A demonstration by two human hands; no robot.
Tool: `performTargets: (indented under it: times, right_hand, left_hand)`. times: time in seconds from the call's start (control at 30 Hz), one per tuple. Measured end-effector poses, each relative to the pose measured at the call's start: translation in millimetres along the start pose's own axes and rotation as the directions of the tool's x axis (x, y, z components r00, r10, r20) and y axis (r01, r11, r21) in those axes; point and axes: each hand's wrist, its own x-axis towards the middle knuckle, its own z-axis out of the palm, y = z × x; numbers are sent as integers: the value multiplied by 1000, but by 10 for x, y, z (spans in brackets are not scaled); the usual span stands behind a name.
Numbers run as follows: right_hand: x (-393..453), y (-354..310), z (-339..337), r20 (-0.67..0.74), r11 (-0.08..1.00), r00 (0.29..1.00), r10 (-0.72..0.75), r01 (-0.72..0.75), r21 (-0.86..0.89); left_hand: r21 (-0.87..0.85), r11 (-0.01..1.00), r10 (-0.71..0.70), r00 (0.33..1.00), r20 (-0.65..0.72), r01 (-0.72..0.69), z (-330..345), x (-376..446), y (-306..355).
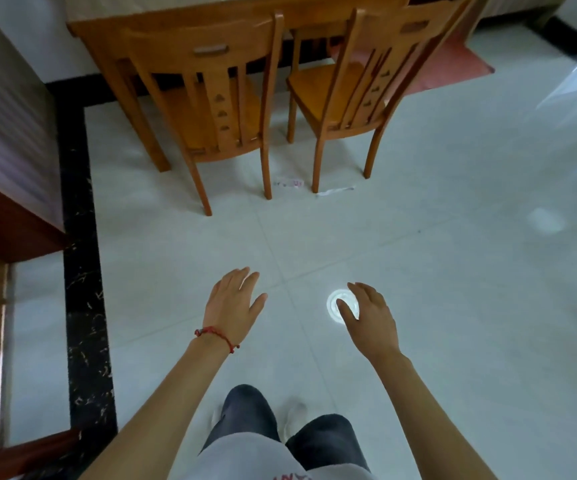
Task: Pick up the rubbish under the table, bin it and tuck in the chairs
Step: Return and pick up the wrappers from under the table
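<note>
Two wooden chairs stand pulled back from a wooden table point(183, 19) at the top of the view: the left chair point(217, 98) and the right chair point(360, 84). On the pale tiled floor between their near legs lies a small printed wrapper point(289, 183). A strip of white paper point(335, 191) lies by the right chair's near left leg. My left hand point(233, 304), with a red string on its wrist, and my right hand point(370, 320) are stretched out low over the floor, fingers apart, holding nothing, well short of the rubbish.
A dark cabinet point(6, 161) fills the left side beyond a black marble floor border point(81, 254). A red mat point(453, 60) lies past the right chair. A bright round light reflection point(340, 304) shines on the tiles by my right hand.
</note>
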Motion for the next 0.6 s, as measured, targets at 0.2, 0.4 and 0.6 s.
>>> performTargets:
  times: [0.2,0.4,0.6]
  right_hand:
    - [500,140,-189,-22,999,999,33,-33,7]
    - [1306,95,-234,-62,998,996,62,-61,22]
    - [2196,-21,-399,-94,992,987,127,-125,30]
  left_hand:
    - [37,998,44,999,2,-44,-55,556,201]
    - [89,990,111,994,5,-111,-178,1544,225]
    - [108,984,136,990,49,-140,-411,2582,219]
